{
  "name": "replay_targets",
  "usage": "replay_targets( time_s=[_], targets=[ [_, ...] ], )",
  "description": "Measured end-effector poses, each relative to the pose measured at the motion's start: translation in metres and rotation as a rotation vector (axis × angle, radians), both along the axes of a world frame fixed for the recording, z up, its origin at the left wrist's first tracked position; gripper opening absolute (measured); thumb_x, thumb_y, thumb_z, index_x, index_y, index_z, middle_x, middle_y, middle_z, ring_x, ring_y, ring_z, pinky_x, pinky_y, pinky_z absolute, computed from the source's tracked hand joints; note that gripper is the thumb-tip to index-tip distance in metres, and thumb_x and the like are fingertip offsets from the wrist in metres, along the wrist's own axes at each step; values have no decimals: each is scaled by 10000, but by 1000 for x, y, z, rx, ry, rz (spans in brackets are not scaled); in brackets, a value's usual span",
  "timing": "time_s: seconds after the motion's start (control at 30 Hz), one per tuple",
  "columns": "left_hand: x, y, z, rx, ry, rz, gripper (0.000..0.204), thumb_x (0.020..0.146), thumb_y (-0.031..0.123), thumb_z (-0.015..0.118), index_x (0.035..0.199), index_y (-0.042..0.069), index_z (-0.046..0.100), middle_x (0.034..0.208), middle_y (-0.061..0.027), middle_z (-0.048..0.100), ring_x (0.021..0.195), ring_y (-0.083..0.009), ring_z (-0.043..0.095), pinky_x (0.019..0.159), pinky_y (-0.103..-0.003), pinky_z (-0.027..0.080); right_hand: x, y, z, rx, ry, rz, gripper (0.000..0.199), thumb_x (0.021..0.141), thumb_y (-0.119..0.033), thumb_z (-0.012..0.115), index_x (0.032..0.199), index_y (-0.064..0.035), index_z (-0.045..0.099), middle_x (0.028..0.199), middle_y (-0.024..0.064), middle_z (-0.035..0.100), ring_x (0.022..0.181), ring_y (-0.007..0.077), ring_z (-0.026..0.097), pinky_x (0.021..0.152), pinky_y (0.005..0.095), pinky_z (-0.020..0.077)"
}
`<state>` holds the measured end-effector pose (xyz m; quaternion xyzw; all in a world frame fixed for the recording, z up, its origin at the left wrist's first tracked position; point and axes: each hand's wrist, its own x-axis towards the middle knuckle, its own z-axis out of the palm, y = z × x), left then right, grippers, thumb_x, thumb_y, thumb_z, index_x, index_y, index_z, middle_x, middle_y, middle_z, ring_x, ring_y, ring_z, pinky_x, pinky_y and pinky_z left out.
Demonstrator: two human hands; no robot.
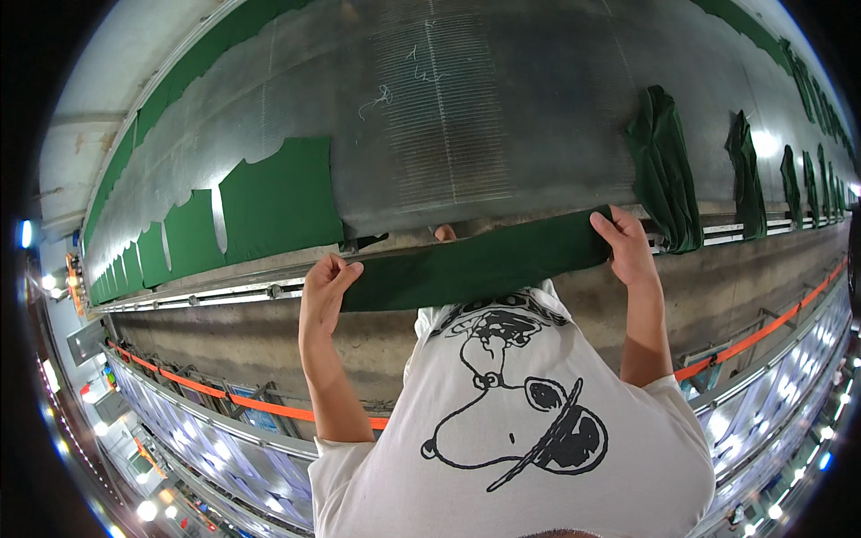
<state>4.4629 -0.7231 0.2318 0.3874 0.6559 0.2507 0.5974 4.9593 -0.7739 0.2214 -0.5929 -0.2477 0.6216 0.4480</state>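
Both hands grip one long strip of dark green fabric [475,260], stretched out level between them just in front of a wide grey conveyor belt [466,117]. The left hand [325,291] is curled shut around the strip's left end, fingers wrapped over the top edge and knuckles toward the camera. The right hand [628,247] pinches the strip's right end, fingers folded over the cloth and thumb seemingly tucked behind it, though the thumb is hard to make out from this angle. The strip hangs close to the belt's near edge, above the metal rail [224,291] that runs along that edge; whether the cloth touches the belt cannot be told. On the belt to the left of the strip lies a flat green piece [278,202], the nearest of a row of flat green pieces [152,255] running off along the belt's near edge. On the belt to the right of the strip, just beside the right hand, a bunched green piece [665,170] drapes over the near edge, with more bunched pieces [746,170] spaced further along. Below the belt an orange strap [269,410] runs along the machine's frame. The person wears a white T-shirt [520,448] with a black cartoon dog drawn on it.
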Motion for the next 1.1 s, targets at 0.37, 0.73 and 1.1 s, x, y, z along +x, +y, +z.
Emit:
replay_targets(
  time_s=[0.37, 0.73, 1.1],
  targets=[
    [23, 111, 9, 618, -36, 238, 349, 989, 4, 641, 1337, -16, 659, 1279, -54, 700, 916, -12, 589, 850, -151, 466, -30, 97, 10, 233, -91, -355, 180, 1019, -204, 674, 1024, -25, 695, 913, -42, 657, 844, 33, 573, 768, 210, 456],
    [26, 161, -170, 223, -20, 315, 376, 968, 112, 734, 1325, 10, 677, 941, 57, 644, 768, 1, 499, 675, -146, 368, -31, 142, -163, -36, -390, -245, 286, 992, -255, 713, 1059, 23, 715, 889, -39, 635, 823, 46, 531, 739, 227, 436],
    [19, 150, -188, 194, -74, 405, 390, 973, 79, 715, 1335, -46, 646, 1219, -71, 699, 1030, -87, 633, 911, -196, 484, -29, 129, -176, -131, -332, -303, 305, 985, -248, 728, 1113, 29, 720, 911, -38, 640, 815, 38, 521, 715, 215, 419]
  ],
)
